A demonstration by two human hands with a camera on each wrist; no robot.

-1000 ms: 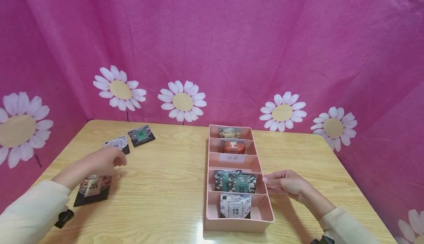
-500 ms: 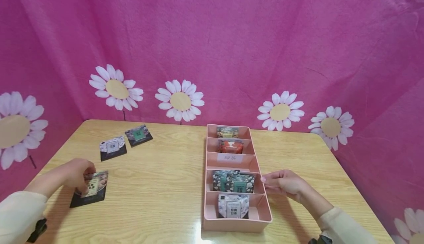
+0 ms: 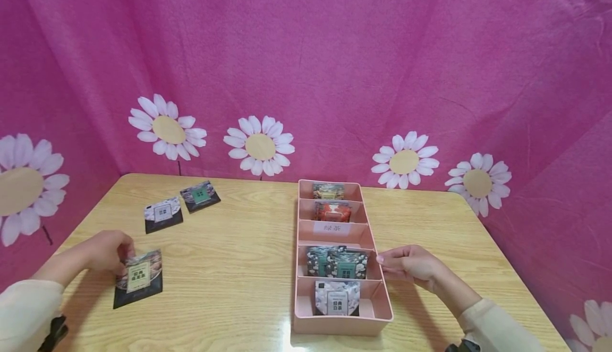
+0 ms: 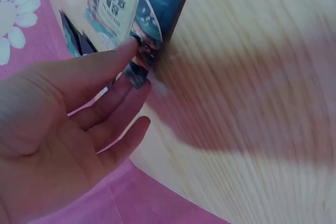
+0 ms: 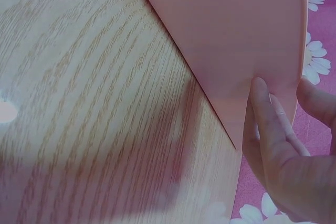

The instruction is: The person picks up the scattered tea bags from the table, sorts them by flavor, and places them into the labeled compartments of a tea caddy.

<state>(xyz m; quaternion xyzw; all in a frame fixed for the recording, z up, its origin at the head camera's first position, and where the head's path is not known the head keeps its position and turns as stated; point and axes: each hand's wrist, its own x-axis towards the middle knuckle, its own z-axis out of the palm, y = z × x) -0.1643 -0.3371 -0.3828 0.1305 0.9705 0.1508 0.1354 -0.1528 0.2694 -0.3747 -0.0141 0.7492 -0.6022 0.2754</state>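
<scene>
In the head view my left hand pinches the upper left edge of a dark tea bag packet with a cream label, at the left of the table. The left wrist view shows thumb and fingertips meeting at the packet's corner, its printed face turned to the camera. On the other side, my right hand touches the long pink divided box. Its thumb is at the rim, and its fairly straight fingers lie against the outer wall.
Farther back at the left lie a white-and-black packet and a green-labelled packet. Inside the box, tea packets stand in several compartments; the middle one shows a paper label. A pink curtain hangs behind the table.
My left hand has come from above the table down and left to the near packet and pinched it; the packet has shifted slightly right and tilted up. My right hand stays at the box.
</scene>
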